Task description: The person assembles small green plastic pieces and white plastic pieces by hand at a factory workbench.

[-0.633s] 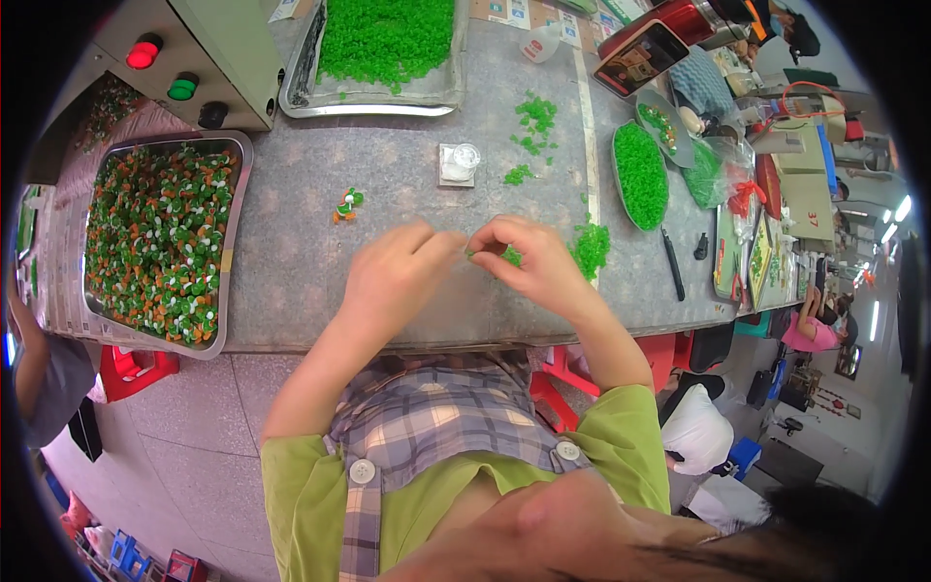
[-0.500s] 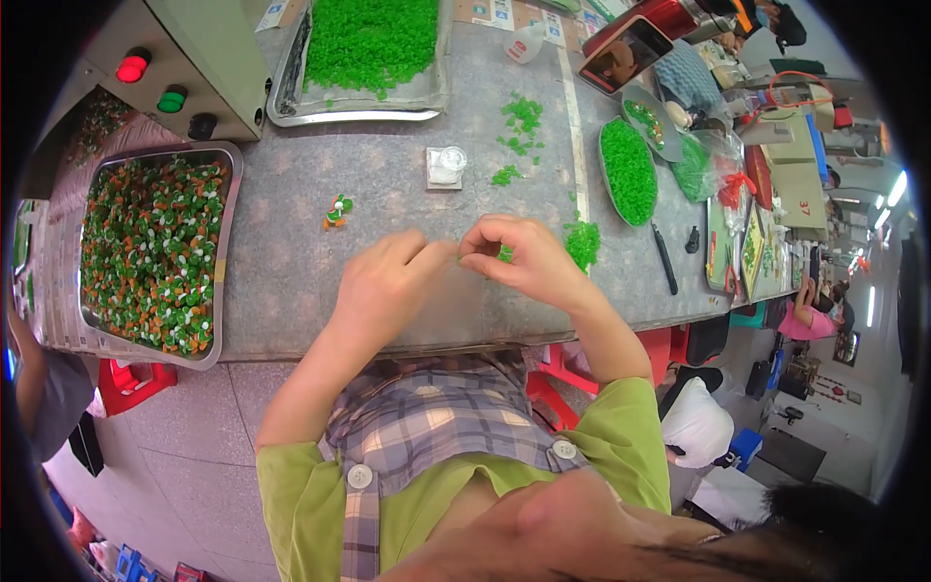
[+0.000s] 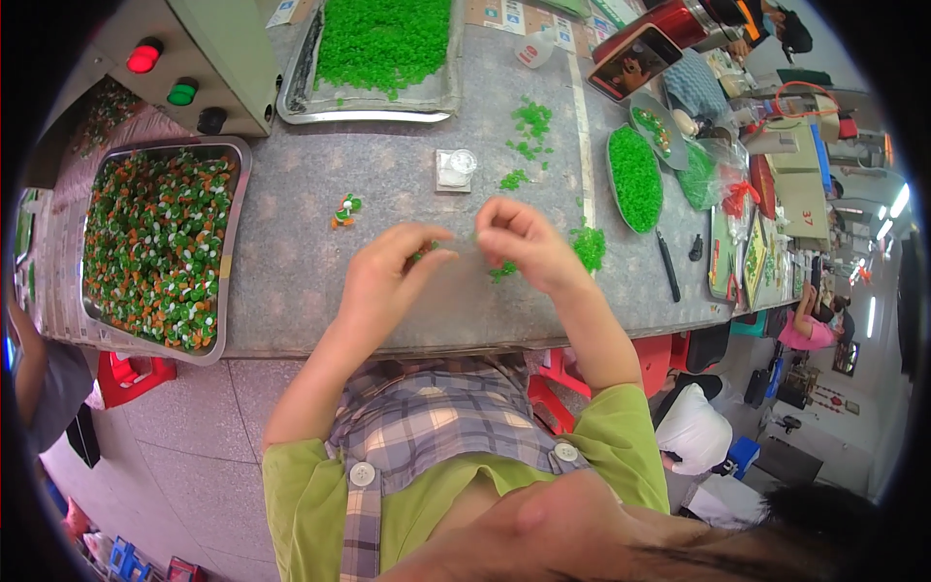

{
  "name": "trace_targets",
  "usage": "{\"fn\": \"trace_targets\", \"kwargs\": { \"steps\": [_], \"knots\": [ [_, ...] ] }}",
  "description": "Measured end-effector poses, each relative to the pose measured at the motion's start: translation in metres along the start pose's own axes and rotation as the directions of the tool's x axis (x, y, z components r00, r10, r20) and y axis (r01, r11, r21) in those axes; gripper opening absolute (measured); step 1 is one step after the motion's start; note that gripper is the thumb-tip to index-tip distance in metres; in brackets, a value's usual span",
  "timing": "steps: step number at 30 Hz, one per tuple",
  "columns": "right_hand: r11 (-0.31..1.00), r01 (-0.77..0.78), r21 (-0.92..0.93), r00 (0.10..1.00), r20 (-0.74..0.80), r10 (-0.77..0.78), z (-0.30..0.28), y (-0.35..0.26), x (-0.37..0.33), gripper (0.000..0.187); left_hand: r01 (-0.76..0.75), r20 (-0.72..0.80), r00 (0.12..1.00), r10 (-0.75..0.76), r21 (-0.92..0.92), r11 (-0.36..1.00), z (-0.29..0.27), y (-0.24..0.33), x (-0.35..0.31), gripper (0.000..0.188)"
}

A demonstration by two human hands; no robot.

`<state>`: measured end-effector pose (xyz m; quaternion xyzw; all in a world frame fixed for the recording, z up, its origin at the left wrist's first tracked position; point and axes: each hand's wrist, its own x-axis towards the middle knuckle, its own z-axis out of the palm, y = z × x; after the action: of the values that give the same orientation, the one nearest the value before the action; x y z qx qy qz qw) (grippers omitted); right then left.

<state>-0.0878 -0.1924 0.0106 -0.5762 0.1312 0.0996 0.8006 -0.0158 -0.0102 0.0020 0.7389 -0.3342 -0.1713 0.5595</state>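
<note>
From my remote seat I am watching two bare hands working low over a grey table (image 3: 281,301), close to its near edge. The left hand (image 3: 376,278) is curling, its thumb and forefinger standing apart with a gap between their tips; inside that curl it is holding a small green-and-orange piece (image 3: 424,251), partly hidden by the fingers. The right hand (image 3: 533,254) is hovering just beside it, not touching; thumb and forefinger are bringing their tips close together at a small greenish blur, and I cannot tell whether they are gripping anything. Green bits (image 3: 502,272) are lying below the right hand, and a thicker green cluster (image 3: 589,249) is sitting just right of it. One finished-looking figure (image 3: 345,210), green, white and orange, is resting on the table beyond the left hand. Farther off, a white block (image 3: 453,172) is carrying a round clear container (image 3: 464,161), with more loose green pieces (image 3: 532,121) scattering to its right. A metal tray (image 3: 233,247) at far left is holding a heap of similar multicoloured pieces; a second tray (image 3: 369,116) at the back is holding green ones. On the right, an oval dish (image 3: 643,231) of green pieces is standing near a black pen-shaped tool (image 3: 669,267).
</note>
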Motion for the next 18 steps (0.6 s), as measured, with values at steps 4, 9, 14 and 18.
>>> {"fn": "trace_targets", "kwargs": {
  "steps": [4, 9, 14, 18],
  "knots": [
    [0.975, 0.085, 0.204, 0.981, -0.191, -0.046, -0.014, 0.002, 0.021, 0.008, 0.269, 0.109, 0.960, -0.256, -0.597, 0.756, -0.010, -0.009, 0.005, 0.025],
    [0.945, 0.088, 0.315, 0.969, -0.247, -0.008, -0.019, 0.012, 0.039, 0.008, 0.314, 0.121, 0.924, -0.363, -0.782, 0.538, -0.018, -0.010, 0.005, 0.025],
    [0.955, 0.123, 0.269, 0.961, -0.274, -0.046, -0.018, 0.012, 0.045, 0.010, 0.325, 0.133, 0.918, -0.373, -0.791, 0.518, -0.020, -0.012, 0.005, 0.026],
    [0.959, 0.139, 0.245, 0.957, -0.280, -0.067, -0.018, 0.012, 0.047, 0.010, 0.358, 0.177, 0.916, -0.361, -0.766, 0.534, -0.018, -0.012, 0.005, 0.026]
  ]
}}
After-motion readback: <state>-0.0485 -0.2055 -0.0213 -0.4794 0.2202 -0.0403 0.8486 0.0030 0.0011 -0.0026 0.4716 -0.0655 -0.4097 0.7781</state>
